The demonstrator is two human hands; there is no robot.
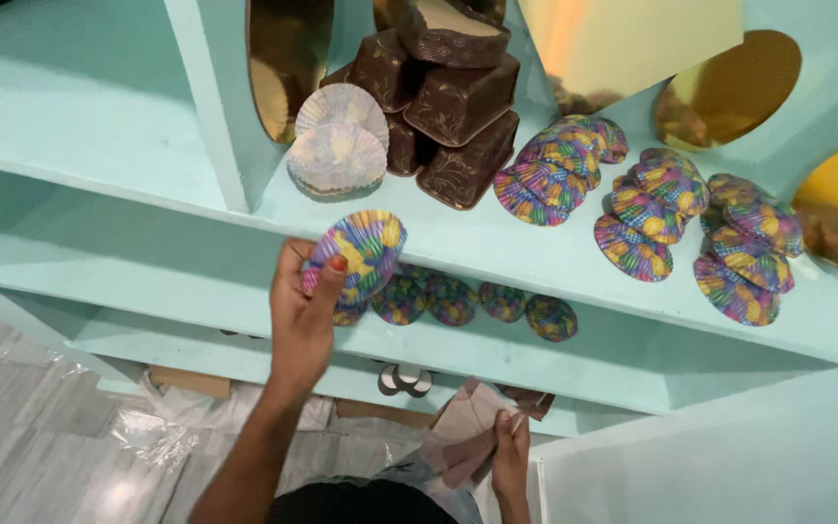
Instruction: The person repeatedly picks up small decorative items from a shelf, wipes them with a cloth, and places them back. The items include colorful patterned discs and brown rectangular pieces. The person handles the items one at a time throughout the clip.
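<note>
My left hand (pixel 305 306) is raised in front of the turquoise shelf unit (pixel 555 262) and holds a stack of multicoloured paper cupcake liners (pixel 361 250) at the shelf's front edge. Low in the view, my right hand (pixel 510 454) grips a piece of brown paper packaging (pixel 467 427). More stacks of the same colourful liners (pixel 671 218) lie on the upper shelf to the right. Smaller colourful liners (pixel 477 301) sit in a row on the shelf below.
Brown patterned loaf-shaped paper moulds (pixel 448 107) are piled at the back of the upper shelf, beside pale liner stacks (pixel 338 146). Round gold cake boards (pixel 729 87) lean against the back. Clear plastic wrapping (pixel 157 437) lies on the floor.
</note>
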